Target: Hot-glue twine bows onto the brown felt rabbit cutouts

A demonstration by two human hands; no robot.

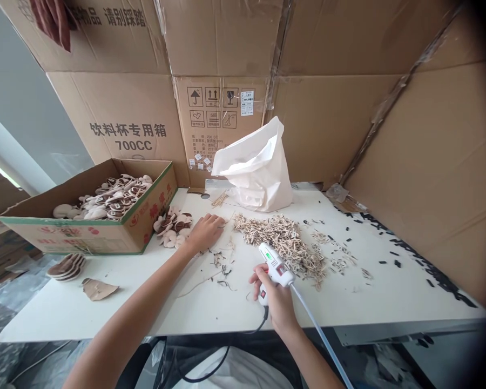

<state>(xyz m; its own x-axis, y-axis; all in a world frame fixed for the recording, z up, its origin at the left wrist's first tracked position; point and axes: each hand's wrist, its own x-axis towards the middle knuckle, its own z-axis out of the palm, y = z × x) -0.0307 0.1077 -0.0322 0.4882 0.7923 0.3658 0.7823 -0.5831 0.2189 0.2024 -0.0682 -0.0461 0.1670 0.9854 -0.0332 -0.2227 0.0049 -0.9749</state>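
Note:
My right hand (274, 296) is wrapped round a white hot glue gun (276, 266), its nozzle pointing up and away over the white table (372, 302); a glue stick and a black cord trail back from it. My left hand (206, 231) reaches forward and lies on the table, fingers curled, beside a small heap of pale and brown mushroom-shaped wooden pieces (173, 226). Whether it holds one I cannot make out. Between the hands and beyond lies a pile of small light wooden sticks (287, 243).
An open cardboard box (105, 232) at the left holds several more mushroom pieces. A white plastic bag (259, 173) stands at the back. Stacked cartons (210, 108) wall the table. Dark scraps (392, 259) litter the right side; a stack of pieces (67, 266) lies front left.

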